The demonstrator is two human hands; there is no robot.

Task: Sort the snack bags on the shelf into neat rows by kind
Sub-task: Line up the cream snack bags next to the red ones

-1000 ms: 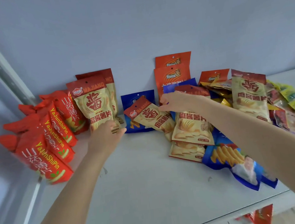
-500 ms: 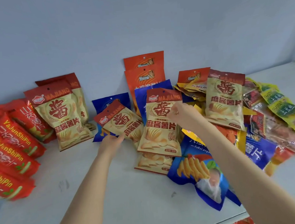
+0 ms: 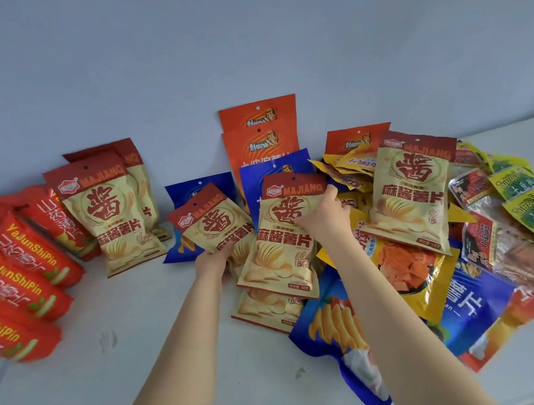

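Brightness: even and bright, soft daylight tone with a cool bluish cast on the wall (image 3: 240,38).
Light source: not in view; direction cannot be told.
Shadows: faint and soft, only thin dark edges under the bags on the shelf (image 3: 146,382).
Glare: small bright glints on the clear foil packets (image 3: 531,258) at far right.
Blur: red bags (image 3: 18,280) at the left edge are smeared, their print doubled; blue bag (image 3: 480,304) at near right also soft.
Sharpest: beige bags (image 3: 111,220) in the middle, lettering readable.
Distortion: wide-angle bending; the shelf edge curves, forearms stretch toward the near edge.
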